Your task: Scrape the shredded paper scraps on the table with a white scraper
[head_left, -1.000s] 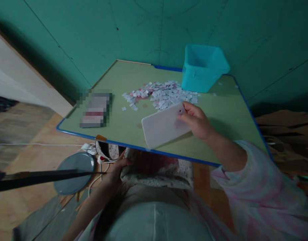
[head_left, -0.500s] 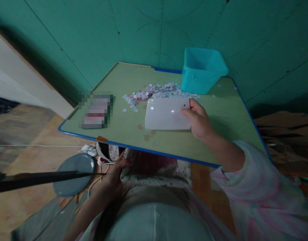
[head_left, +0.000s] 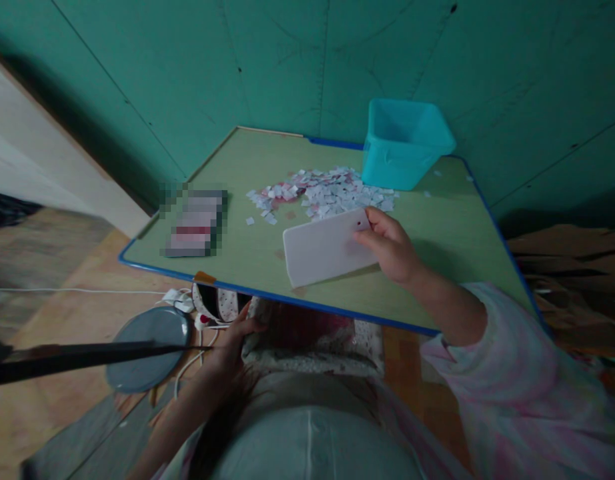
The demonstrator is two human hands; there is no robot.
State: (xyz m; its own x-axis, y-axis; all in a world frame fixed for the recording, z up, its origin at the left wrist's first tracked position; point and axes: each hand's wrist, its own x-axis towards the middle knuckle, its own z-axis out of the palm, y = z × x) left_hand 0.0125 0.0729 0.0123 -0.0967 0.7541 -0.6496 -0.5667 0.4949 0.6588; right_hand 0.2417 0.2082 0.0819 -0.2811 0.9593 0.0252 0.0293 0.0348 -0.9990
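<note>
Teal-green painted wall panels (head_left: 307, 60) close in behind a light green tabletop with a blue edge strip (head_left: 440, 287), set in a corner above a wooden floor (head_left: 72, 320). At the far side, backed against the wall and clear of the middle of the table, stands an open turquoise plastic bin (head_left: 405, 150). A loose heap of small white and pink paper scraps (head_left: 327, 193) spreads across the tabletop, and a pixelated flat object (head_left: 195, 223), impossible to make out, lies well apart on the left. Just in front of the heap, a white rectangular plastic plate (head_left: 320, 247) sits low over the tabletop, its far edge near the scraps. The right hand (head_left: 390, 245) pinches one end between thumb and curled fingers, a firm hold that leaves the long edges free. Below the table edge, the left hand (head_left: 235, 340) lies against a speckled quilted cloth (head_left: 312, 353), though whether it grips the cloth I cannot tell
</note>
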